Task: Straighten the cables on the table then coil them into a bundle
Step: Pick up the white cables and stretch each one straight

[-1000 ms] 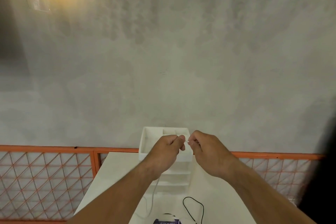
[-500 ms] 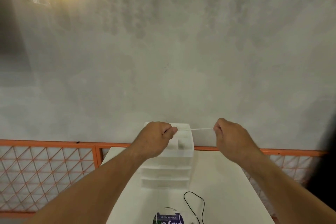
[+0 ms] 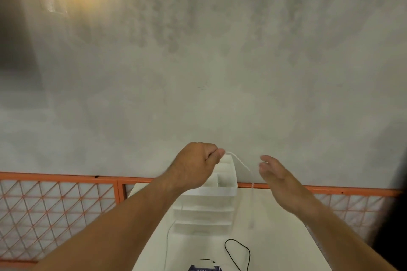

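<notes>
My left hand (image 3: pixel 198 165) is raised above the white table (image 3: pixel 275 237) and pinches a thin white cable (image 3: pixel 241 164) between thumb and finger. From the pinch the cable arcs right and hangs down, its free end dangling near the table. Another stretch of it drops below my left forearm toward the table's near edge. My right hand (image 3: pixel 275 171) floats just right of the hanging cable with fingers spread, holding nothing. A thin black cable (image 3: pixel 237 253) lies in a loop on the table, near the front.
A white plastic drawer organiser (image 3: pixel 209 209) stands at the far end of the table, below my hands. A blue-labelled object (image 3: pixel 204 268) shows at the bottom edge. An orange mesh fence (image 3: pixel 55 204) runs behind the table before a grey concrete wall.
My hands first drew apart with the white cable stretched between them. Now my right hand has let go and opened, and the freed end has dropped to hang from my left hand.
</notes>
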A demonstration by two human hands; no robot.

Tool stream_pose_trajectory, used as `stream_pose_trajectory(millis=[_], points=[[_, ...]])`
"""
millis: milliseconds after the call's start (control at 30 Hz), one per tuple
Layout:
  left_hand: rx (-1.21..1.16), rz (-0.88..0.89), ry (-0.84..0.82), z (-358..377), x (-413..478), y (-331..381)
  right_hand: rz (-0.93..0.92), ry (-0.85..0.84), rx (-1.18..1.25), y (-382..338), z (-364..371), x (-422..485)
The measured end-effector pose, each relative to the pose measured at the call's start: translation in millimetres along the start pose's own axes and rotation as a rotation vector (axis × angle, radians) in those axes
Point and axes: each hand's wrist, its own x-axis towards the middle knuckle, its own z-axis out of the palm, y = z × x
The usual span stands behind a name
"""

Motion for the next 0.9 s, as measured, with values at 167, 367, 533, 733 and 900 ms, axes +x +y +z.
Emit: stream_pose_trajectory(millis=[167,367,533,733,900], points=[[0.054,0.065,-0.021,4,9,19,-0.164,-0.081,0.243,-42,32,-12],[0.064,0.073,0.003,-7,8,14,-0.205,0.115,0.256,-59,36,-11],[0.145,0.113,-0.023,-19,6,7,-0.32,0.2,-0.039,-62,19,-7],[0.205,0.059,-0.016,-29,2,-27,-0.231,0.273,-0.228,-38,-18,1],[0.249,0.003,-0.021,-39,-4,-50,-0.112,0.324,-0.332,-8,-49,1]])
